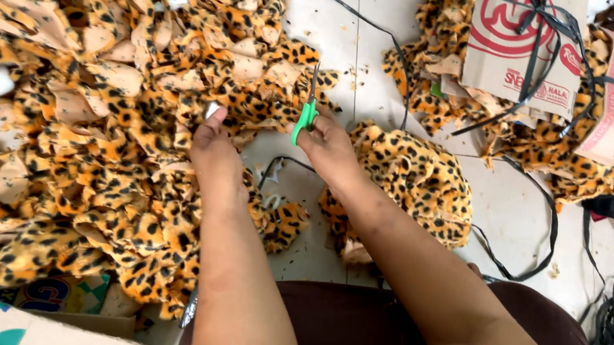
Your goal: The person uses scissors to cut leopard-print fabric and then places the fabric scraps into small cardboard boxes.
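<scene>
A sewing workshop floor, this: leopard-print plush pieces [91, 142] heaped across the upper left, strapped cardboard cartons [527, 27] upper right, black strapping [535, 247] trailing over the tiles [373, 6].

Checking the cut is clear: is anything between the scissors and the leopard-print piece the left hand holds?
Nothing visible. The green-handled scissors in the right hand point into the leopard-print piece pinched by the left hand.

Two hands work here, the left hand [212, 156] and the right hand [328, 146]. One pair of green-handled scissors [306, 112] shows. Three cardboard boxes [516, 29] lie around, and leopard-print fabric pieces [91, 142] are too many to count.
</scene>
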